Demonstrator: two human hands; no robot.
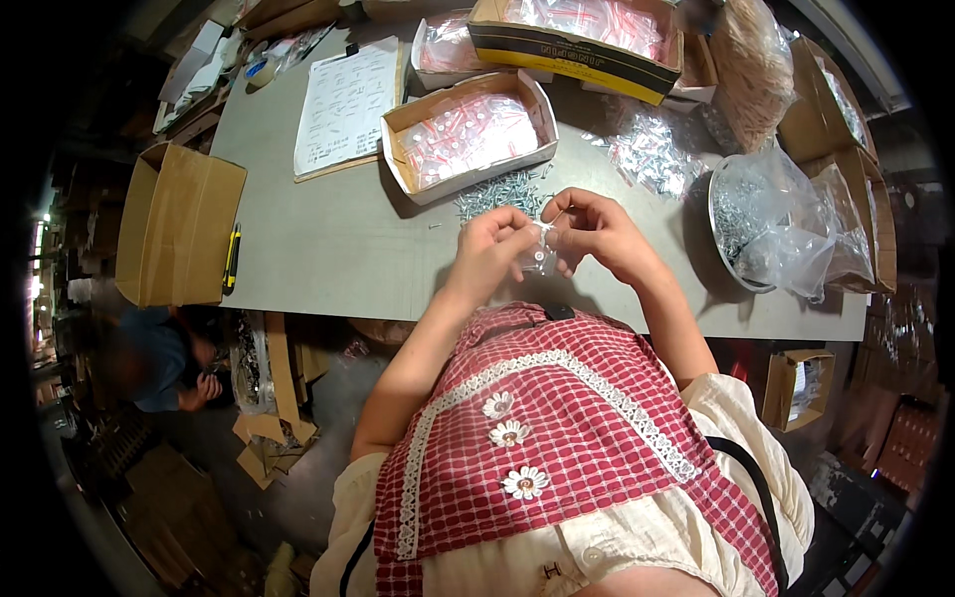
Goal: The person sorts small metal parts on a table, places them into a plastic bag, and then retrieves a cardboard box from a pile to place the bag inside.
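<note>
Between my two hands, near the table's front edge, is a small clear plastic bag [538, 261] with a small round whitish piece inside. The fingers of my left hand [489, 249] pinch its upper left side. My right hand [601, 237] pinches the upper right side, thumb and forefinger together at the bag's top. Just beyond my fingers lies a loose pile of small metal screws [502, 193]. Behind that stands an open white carton [545, 149] filled with small clear bags with red strips.
A black and yellow box [572, 62] of more bags stands at the back. To the right are a metal bowl [718, 234] of small hardware and a heap of filled bags [652, 149]. Left: paper sheet [346, 104], cardboard box [189, 224], yellow-black pen [232, 259]. Another person [159, 358] is below left.
</note>
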